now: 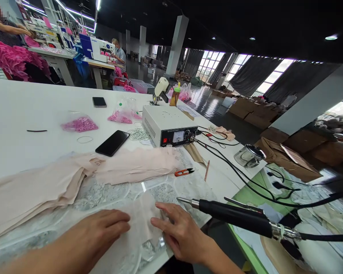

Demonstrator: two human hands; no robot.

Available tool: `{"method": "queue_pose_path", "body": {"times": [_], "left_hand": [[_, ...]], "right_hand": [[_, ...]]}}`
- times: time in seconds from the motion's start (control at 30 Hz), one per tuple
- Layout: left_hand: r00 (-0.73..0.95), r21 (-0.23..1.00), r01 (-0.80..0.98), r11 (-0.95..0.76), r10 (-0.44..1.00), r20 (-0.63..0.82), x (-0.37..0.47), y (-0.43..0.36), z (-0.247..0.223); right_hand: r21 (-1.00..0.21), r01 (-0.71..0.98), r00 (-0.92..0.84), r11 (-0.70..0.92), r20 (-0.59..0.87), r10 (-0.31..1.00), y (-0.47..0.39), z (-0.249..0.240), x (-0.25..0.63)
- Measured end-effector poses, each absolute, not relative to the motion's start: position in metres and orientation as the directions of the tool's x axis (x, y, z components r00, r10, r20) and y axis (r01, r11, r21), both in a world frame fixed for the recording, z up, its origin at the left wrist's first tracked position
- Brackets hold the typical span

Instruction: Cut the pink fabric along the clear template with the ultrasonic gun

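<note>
Cloth, pale and partly sheer, lies on a clear sheet near the close edge of the table, between the two hands. The left hand is loosely curved, its fingers close together and their tips resting at the cloth's left side; no pinch is visible. The right hand is spread, with index and middle fingers extended to the cloth's right edge; whether the thumb grips anything cannot be told. The pen extends in from the right, its metal tip just beyond the right hand, and the snips lie farther off.

Likely faults: the light cloth may slide or crease if the hands press unevenly, since the sheet looks slick. A lifted right hand could knock the pen, whose tip sits so near; its cable could also drag it. The cloth's long axis runs roughly away from the person, its far end toward the stack; no front is distinguishable.
</note>
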State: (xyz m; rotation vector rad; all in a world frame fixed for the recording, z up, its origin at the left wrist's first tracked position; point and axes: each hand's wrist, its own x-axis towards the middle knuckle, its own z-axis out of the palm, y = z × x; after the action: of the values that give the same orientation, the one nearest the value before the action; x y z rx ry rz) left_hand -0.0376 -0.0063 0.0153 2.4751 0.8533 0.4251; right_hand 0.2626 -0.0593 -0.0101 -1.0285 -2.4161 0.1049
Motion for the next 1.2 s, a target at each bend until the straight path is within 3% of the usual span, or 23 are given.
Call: {"method": "queue_pose_path", "body": {"times": [0.13,0.37,0.63,1.2], "left_hand": [[0.849,0.663,0.359,-0.657,0.525,0.061,0.002,0.011,0.014],[0.747,0.846,0.366,-0.388,0.665,-0.018,0.024,0.009,0.015],[0.69,0.949,0.312,-0.052,0.698,-0.189,0.037,-0.008,0.013],[0.71,0.969,0.245,-0.031,0.686,-0.158,0.048,-0.018,0.018]], "right_hand": [[-0.166,0.651,-0.623,0.741,0.44,0.646,-0.058,-0.008,0.265],[0.013,0.707,-0.592,0.707,0.557,0.582,-0.062,-0.018,0.275],[0.054,0.7,-0.596,0.712,0.595,0.54,-0.064,-0.015,0.275],[0.0,0.699,-0.571,0.715,0.601,0.559,-0.076,-0.014,0.284]]}}
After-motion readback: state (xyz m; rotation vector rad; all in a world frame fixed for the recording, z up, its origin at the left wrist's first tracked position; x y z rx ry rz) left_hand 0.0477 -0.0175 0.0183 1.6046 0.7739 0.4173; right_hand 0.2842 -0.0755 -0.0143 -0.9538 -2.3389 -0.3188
